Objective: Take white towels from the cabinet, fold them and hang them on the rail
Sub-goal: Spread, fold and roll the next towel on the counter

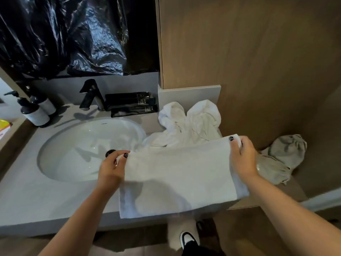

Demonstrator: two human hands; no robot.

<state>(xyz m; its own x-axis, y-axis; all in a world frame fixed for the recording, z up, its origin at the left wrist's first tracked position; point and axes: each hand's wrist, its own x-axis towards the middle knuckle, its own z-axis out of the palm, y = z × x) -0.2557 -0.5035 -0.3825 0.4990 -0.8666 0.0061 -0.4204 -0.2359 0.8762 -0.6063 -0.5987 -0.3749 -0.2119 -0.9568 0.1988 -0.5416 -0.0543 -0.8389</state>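
Now both hands are on the same white towel (177, 174), one at each far corner. The left hand (112, 169) pinches the far left corner between thumb and fingers, right at the near rim of the sink (60, 169). The right hand (241, 156) pinches the far right corner the same way, thumb on top, dark-painted nail showing. The towel lies flat between them across the grey countertop (46, 198), and its near edge hangs just over the counter's front lip.

Behind the flat towel, a heap of crumpled white towels (190, 122) sits on the counter by the wall, touching the flat one's far edge. To the right, past the right hand, a grey bundle of cloth (282, 157) lies off the counter's end, against the wooden cabinet panel (249, 52).

Further back, a black tap (90, 95) stands over the white basin, with flat black sachets (132, 104) stacked just beside it. Two pump bottles (35, 109) stand at the far left. Black plastic sheeting (70, 34) covers the wall above. Down below the counter edge, a black-and-white shoe (188, 239) shows on the floor.
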